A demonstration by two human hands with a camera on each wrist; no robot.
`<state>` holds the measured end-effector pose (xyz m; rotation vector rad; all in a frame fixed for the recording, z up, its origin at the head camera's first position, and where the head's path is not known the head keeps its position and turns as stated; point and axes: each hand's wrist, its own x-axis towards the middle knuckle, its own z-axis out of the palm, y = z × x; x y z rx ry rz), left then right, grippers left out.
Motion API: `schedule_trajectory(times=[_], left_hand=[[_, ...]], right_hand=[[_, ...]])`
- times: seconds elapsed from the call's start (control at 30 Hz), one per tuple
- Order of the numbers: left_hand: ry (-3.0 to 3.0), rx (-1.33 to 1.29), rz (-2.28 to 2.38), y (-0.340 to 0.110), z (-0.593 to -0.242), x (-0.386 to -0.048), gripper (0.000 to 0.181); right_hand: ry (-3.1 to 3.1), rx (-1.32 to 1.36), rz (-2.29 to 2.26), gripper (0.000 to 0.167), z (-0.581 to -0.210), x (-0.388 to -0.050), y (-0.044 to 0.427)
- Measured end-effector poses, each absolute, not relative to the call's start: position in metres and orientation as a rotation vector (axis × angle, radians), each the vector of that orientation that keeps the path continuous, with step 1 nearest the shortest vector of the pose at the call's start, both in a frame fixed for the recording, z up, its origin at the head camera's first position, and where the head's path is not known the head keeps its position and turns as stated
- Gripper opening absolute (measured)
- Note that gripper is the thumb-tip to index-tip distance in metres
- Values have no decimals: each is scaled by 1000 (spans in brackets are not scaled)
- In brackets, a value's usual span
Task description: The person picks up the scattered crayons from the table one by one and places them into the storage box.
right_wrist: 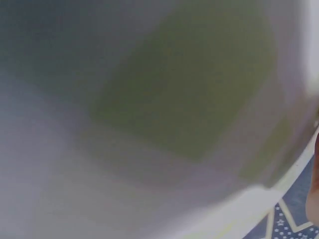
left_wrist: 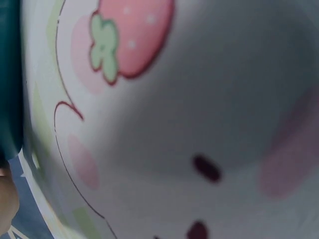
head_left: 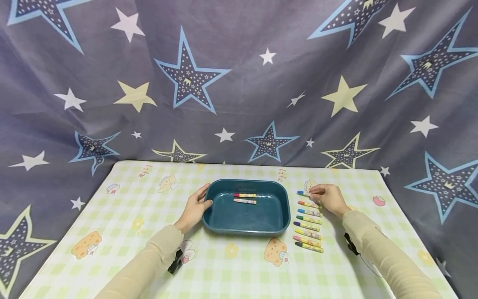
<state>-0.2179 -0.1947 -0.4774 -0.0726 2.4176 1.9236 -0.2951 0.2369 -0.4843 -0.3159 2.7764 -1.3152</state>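
Observation:
A dark teal rectangular plastic tub stands on the table in the head view, a red crayon and a pale pink crayon lying inside. My left hand grips its left wall, thumb over the rim. To the tub's right, my right hand pinches the right end of a blue-tipped crayon, partly hidden by the fingers. Below it several more crayons lie in a column, from an orange-red one down to a dark-tipped one. Both wrist views show mostly blurred cloth.
A green-checked cloth with cartoon prints covers the table. Behind and at the sides hangs a grey-purple curtain with stars. A black wrist device shows under the left sleeve, another under the right.

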Motion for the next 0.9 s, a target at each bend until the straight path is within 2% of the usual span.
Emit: schedule_trajectory(times=[0.43, 0.9], left_hand=[[2409, -63, 1920, -195, -479, -218, 61], [2403, -63, 1926, -198, -478, -218, 60]], right_hand=[[2732, -365, -1469, 26, -444, -300, 216], [2690, -477, -1628, 26, -418, -292, 142]])
